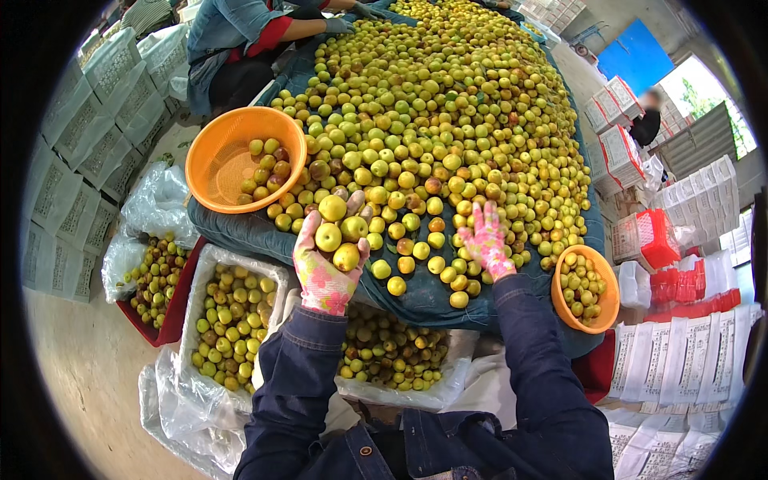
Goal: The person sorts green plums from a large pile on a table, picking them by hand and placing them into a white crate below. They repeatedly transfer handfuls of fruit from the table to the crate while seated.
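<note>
My left hand (329, 259), in a floral-print glove, is palm up and cups several yellow-green fruits (328, 237) that look like fresh jujubes. My right hand (487, 241), gloved alike, lies back up with outstretched fingers on the near edge of the big heap of jujubes (432, 114). Nothing is seen gripped in it, though the underside of its palm is hidden. The heap spreads over a table padded with dark blue cloth (414, 305). Loose jujubes (421, 249) are scattered on the cloth between both hands.
An orange basket (211, 159) with some browner jujubes sits left; a smaller orange basket (558, 294) is right. Below the table edge stand plastic-lined crates (201, 288) of jujubes and a red crate (157, 337). A co-worker (231, 42) works at the far left. Stacked crates (123, 78) line both sides.
</note>
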`<state>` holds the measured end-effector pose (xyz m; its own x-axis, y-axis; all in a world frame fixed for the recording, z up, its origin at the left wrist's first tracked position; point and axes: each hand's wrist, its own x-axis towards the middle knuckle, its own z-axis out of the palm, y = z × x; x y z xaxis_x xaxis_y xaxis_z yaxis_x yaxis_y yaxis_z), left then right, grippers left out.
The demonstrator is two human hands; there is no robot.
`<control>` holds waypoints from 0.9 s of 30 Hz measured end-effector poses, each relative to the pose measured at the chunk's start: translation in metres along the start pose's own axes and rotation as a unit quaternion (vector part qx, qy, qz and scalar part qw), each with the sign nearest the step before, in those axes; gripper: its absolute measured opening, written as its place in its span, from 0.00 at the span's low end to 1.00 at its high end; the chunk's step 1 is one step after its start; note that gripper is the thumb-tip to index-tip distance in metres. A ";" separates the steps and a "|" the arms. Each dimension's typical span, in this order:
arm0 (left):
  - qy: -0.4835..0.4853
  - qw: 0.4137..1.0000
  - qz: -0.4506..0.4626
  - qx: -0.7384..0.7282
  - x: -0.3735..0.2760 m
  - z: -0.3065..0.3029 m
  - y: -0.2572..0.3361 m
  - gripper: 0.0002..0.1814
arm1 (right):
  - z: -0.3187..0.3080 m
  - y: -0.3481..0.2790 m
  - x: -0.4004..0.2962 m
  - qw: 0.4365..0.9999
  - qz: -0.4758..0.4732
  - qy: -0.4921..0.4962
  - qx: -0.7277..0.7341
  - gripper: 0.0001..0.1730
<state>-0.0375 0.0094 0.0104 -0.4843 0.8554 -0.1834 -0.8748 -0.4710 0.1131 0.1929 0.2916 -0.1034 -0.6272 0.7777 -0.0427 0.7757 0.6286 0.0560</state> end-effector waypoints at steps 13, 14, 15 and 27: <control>-0.002 0.999 -0.023 0.022 0.000 0.000 -0.010 0.27 | -0.028 -0.037 0.001 0.952 -0.068 0.086 0.285 0.13; -0.007 0.999 -0.026 0.023 0.000 0.000 -0.010 0.27 | -0.034 -0.051 0.006 0.957 -0.074 0.086 0.267 0.13; -0.012 0.999 -0.028 0.025 0.000 0.000 -0.009 0.27 | -0.036 -0.065 0.010 0.962 -0.079 0.085 0.249 0.13; 0.029 0.999 -0.021 0.010 -0.002 0.003 -0.004 0.28 | 0.018 0.007 -0.023 0.986 -0.022 0.161 0.041 0.25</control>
<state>-0.0328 0.0098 0.0132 -0.4480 0.8599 -0.2448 -0.8940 -0.4307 0.1233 0.2141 0.2785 -0.1201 -0.6401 0.7167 0.2768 0.7420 0.6701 -0.0193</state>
